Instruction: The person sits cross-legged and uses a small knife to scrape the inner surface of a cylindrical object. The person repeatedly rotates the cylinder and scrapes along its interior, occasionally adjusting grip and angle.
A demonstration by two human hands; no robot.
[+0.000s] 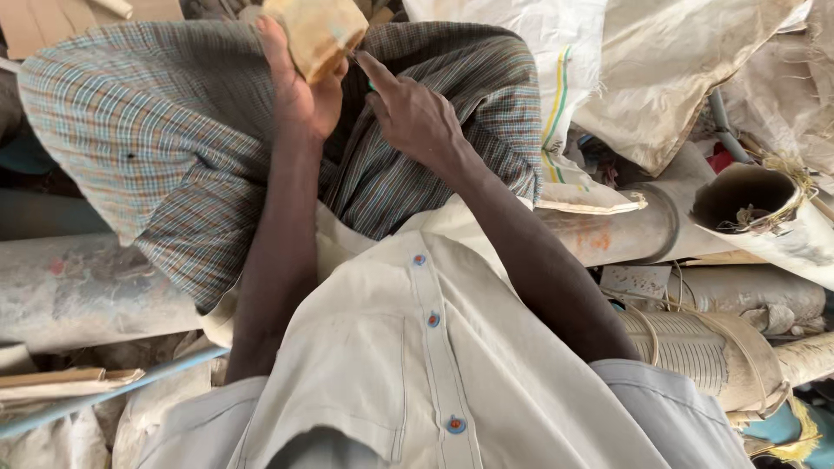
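Left hand (300, 91): fingers are wrapping around a tan, worn, blocky object (317, 33), gripping it above the lap. Right hand (413, 113): index finger is extending toward the block, other fingers curling loosely, grasping nothing visible. Beneath both, checked woven cloth (165, 130) is draping the knees; a pale buttoned shirt (417, 365) is filling the foreground. Dusty grey pipes (87, 291) and woven sacks (660, 69) are lying around.

1 head-worn camera looks steeply down, close over the person's chest, arms and lap.

Hands (356, 95) on tan block (317, 33) — checked cloth (165, 130)
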